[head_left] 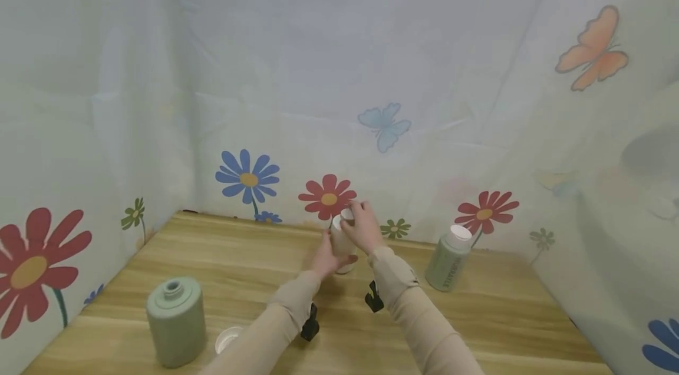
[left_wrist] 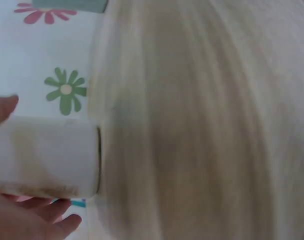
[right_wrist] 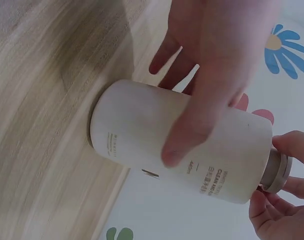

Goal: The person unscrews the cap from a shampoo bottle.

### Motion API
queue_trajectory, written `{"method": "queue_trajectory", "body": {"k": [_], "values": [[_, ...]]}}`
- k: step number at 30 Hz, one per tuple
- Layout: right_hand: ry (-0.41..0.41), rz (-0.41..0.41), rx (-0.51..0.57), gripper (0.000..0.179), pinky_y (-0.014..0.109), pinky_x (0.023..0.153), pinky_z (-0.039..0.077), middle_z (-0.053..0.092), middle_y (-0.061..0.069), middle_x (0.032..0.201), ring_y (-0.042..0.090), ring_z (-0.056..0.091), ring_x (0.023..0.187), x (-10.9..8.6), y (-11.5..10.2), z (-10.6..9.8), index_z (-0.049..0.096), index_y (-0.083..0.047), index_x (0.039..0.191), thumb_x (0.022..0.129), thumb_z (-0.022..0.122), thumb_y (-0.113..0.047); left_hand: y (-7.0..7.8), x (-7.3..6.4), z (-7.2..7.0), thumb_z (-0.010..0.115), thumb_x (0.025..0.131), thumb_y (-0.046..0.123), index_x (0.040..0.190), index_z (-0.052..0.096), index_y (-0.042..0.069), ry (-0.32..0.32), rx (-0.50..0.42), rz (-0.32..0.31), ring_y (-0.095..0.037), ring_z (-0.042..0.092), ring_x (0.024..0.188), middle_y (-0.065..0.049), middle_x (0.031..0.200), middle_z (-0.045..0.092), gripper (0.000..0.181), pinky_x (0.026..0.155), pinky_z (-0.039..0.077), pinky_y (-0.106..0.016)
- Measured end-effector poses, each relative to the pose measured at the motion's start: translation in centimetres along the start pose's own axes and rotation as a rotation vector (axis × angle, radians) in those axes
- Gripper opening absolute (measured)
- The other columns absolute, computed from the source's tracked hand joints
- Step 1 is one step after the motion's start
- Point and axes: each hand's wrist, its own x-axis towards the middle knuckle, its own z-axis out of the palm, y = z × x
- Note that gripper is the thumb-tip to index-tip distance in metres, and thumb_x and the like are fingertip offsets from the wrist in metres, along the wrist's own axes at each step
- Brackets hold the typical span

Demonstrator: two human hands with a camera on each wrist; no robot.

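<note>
A white bottle point(right_wrist: 136, 125) with small printed lettering stands on the wooden table near the back wall. My left hand point(head_left: 326, 258) grips its body from the side, the thumb lying across the front in the right wrist view. At the top, my right hand point(head_left: 366, 229) pinches the bottle's cap point(right_wrist: 278, 172) between thumb and fingers. Whether the cap is fully seated on the neck, I cannot tell. In the left wrist view, the bottle's lower part point(left_wrist: 51, 155) shows between the left thumb and fingers, its base at the table.
A squat green bottle point(head_left: 177, 325) with an uncapped neck stands at the front left. Beside it lies a round white lid point(head_left: 228, 339), partly behind the left sleeve. A green bottle with a white cap point(head_left: 448, 260) stands right of my hands. A flower-printed curtain point(head_left: 297, 127) borders the table.
</note>
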Motion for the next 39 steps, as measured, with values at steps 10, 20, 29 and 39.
{"method": "queue_trajectory", "body": {"k": [10,20,29,39], "values": [[-0.019,-0.007,0.051,0.032,0.044,0.087,0.052,0.054,0.018,0.107,0.029,0.059,0.094,-0.6,0.2,-1.3,0.061,0.0,0.116,0.088,0.068,-0.015,-0.4,-0.1,0.8,0.08,0.076,0.017,0.138,0.038,-0.002,0.112,0.058,0.062,-0.043,0.055,0.12,-0.027,0.132,0.055,0.078,0.101,0.043,-0.055],[-0.069,-0.002,0.046,0.032,0.04,0.082,0.054,0.058,0.015,0.106,0.027,0.06,0.093,-0.9,-1.4,-4.7,0.066,-0.001,0.112,0.085,0.073,-0.017,2.0,-1.8,-0.3,0.081,0.077,0.027,0.141,0.038,0.003,0.092,0.096,0.064,-0.039,0.055,0.121,-0.022,0.136,0.055,0.081,0.099,0.045,-0.053],[-0.101,-0.091,0.039,0.032,0.036,0.077,0.055,0.061,0.013,0.101,0.025,0.06,0.087,-2.4,-3.0,-8.4,0.068,0.0,0.107,0.082,0.076,-0.019,3.9,-3.3,-1.2,0.085,0.071,0.033,0.138,0.038,0.013,0.035,0.03,0.129,-0.031,0.059,0.114,-0.013,0.129,0.059,0.084,0.094,0.049,-0.049],[-0.184,-0.162,0.013,0.031,0.032,0.074,0.056,0.06,0.009,0.097,0.021,0.062,0.085,-6.7,-4.0,-11.2,0.067,-0.003,0.106,0.082,0.077,-0.02,6.1,-7.8,-3.2,0.087,0.068,0.034,0.13,0.045,0.016,-0.075,0.162,0.232,-0.024,0.064,0.101,-0.007,0.119,0.064,0.077,0.083,0.053,-0.045]]}}
